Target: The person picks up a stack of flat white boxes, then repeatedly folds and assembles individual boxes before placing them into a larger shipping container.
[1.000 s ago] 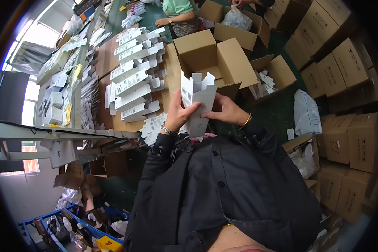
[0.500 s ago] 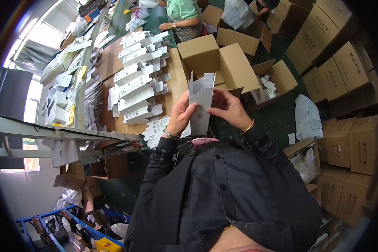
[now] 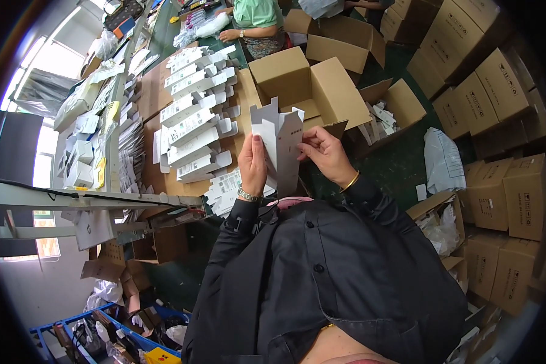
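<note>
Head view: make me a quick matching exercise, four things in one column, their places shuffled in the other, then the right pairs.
Things
1. Held white carton
2. Gold bangle
3. Row of white cartons
4. White plastic sack

Places
A. On the brown surface, left of the hands
B. Beside the stacked brown boxes at the picture's right
C. Between the left hand and the right hand
D. Around the wearer's right wrist

Right pairs: 1-C, 2-D, 3-A, 4-B
</note>
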